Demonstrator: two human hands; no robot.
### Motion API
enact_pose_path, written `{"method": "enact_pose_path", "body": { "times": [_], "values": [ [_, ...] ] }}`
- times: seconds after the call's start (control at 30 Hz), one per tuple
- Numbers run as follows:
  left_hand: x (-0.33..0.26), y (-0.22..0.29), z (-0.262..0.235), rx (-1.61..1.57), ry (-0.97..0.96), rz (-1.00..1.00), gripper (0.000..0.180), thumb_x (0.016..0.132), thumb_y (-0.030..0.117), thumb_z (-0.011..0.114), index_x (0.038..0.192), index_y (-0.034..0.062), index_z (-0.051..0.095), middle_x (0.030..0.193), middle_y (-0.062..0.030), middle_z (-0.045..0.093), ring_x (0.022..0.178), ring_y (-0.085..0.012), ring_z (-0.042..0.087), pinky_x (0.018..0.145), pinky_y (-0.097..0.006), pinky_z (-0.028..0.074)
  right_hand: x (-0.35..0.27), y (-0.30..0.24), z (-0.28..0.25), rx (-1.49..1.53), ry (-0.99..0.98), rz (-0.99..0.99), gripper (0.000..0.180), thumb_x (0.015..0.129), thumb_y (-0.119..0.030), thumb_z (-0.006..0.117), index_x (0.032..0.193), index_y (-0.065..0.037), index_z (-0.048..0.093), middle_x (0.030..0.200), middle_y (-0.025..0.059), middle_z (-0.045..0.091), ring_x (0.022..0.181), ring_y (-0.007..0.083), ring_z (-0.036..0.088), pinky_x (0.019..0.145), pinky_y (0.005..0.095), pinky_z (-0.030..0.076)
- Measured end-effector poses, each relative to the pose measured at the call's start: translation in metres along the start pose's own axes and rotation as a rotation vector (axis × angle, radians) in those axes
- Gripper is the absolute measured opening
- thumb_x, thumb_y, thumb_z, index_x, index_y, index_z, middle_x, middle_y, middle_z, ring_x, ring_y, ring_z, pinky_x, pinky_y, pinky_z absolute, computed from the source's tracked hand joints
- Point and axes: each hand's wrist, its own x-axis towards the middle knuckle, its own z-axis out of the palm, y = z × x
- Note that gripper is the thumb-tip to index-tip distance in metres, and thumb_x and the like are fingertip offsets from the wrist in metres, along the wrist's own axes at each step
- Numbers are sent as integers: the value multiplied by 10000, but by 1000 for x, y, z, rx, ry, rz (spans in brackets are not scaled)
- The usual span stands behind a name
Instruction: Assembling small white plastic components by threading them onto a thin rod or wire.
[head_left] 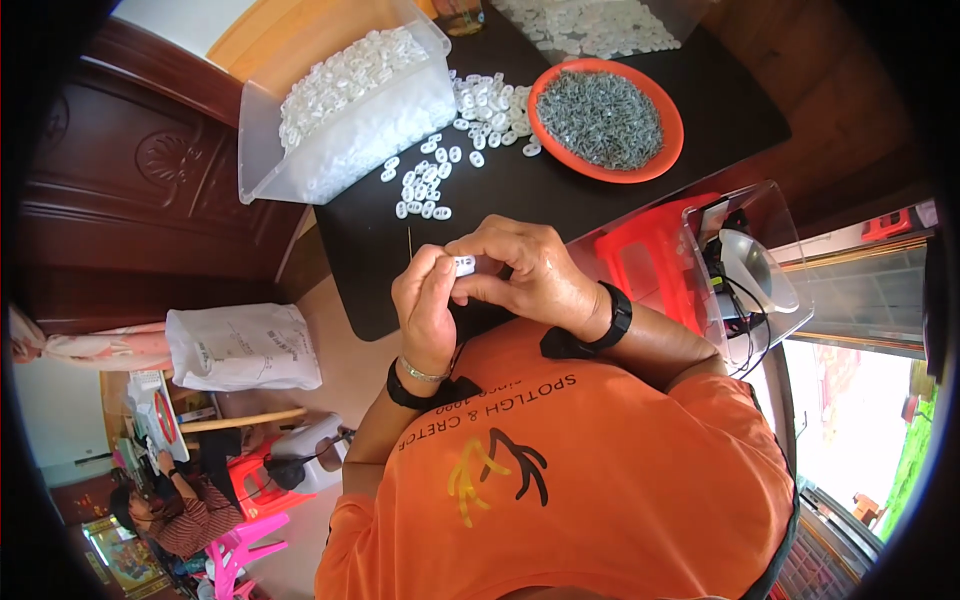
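Observation:
Near the front edge of the dark table, a small white plastic piece with dark holes (464, 265) is held between both hands. My left hand (427, 310) pinches it from the left with thumb and finger. On its other side, the fingers of my right hand (535, 268) close around its end and partly hide it. A thin needle-like rod (409, 243) sticks up beside my left fingers; its lower end is hidden. Beyond my hands lie loose white two-holed plastic pieces (425, 187), and an orange bowl (674, 125) full of small grey metal parts.
A clear tub (262, 160) heaped with white pieces stands at the table's far left. To the right are a red stool (640, 255) and a clear bin (795, 225) with cables. A white sack (240, 345) stands left; another person (195, 515) sits farther back.

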Motion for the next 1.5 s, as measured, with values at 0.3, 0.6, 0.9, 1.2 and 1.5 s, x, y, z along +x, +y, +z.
{"method": "enact_pose_path", "body": {
  "times": [0.3,0.6,0.9,1.2,1.5],
  "values": [
    [-3,-2,-15,-78,-10,-76,231,926,168,465,778,13,552,666,-12,507,557,-78,446,519,-221,362,48,-15,-57,-362,-33,-164,273,736,-41,754,997,-47,672,769,87,625,680,184,615,564,262,478],
    [-7,-3,-28,-123,-3,-129,211,910,133,463,752,20,546,653,-8,507,548,-73,448,508,-210,363,174,-4,-188,-1147,307,-263,478,827,-131,614,1281,-16,514,1206,263,558,993,342,603,840,394,482],
    [-11,-18,-45,-167,40,-156,228,904,150,474,729,23,546,610,-14,505,526,-77,445,500,-216,355,98,50,-47,-817,-267,-32,148,806,-197,646,882,-77,686,797,100,663,734,286,636,665,374,500],
    [-17,-20,-54,-149,23,-175,247,904,200,442,729,52,535,612,-2,502,514,-70,440,496,-210,285,91,91,-16,-1136,-461,139,187,794,-250,642,853,-74,661,849,124,662,817,316,638,703,424,503],
    [-15,-26,-57,-243,1,-174,240,905,193,440,745,41,531,625,-19,498,542,-87,454,506,-216,312,84,86,-17,-1061,-420,217,141,811,-231,635,869,-106,666,848,107,648,823,303,636,707,410,506]
  ]
}}
